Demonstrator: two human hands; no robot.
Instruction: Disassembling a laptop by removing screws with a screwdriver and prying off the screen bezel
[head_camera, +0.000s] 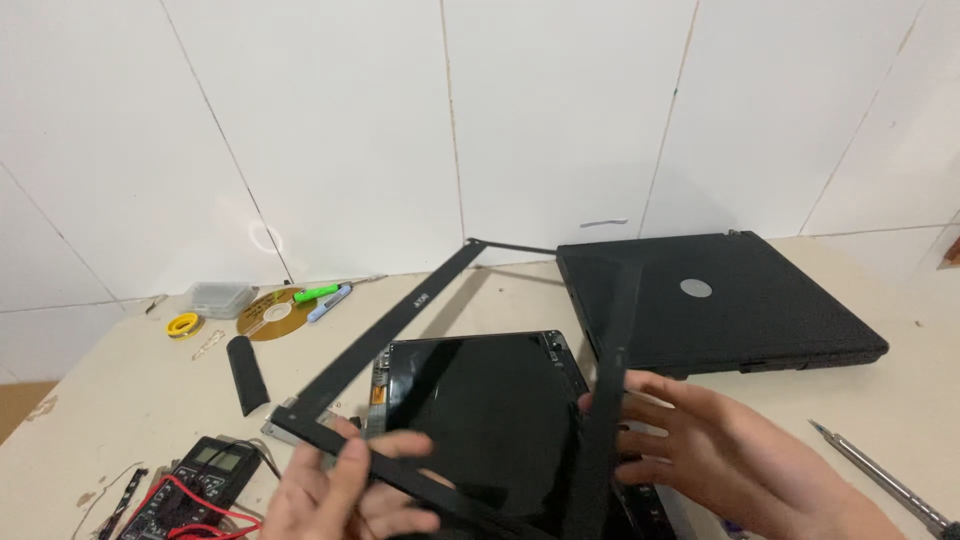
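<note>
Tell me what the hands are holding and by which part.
Both hold the black screen bezel frame: left hand grips its near edge strip, right hand its right side strip.

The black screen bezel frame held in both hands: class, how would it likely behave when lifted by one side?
The bezel frame is thin, hollow and long-sided, so it probably flexes and twists. It looks light, since the left hand and right hand hold it with fingertips. Its narrow corners could crack.

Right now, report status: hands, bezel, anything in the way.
Left hand and right hand both grip the black screen bezel, lifted off the laptop screen panel. Closed laptop behind, apart.
</note>
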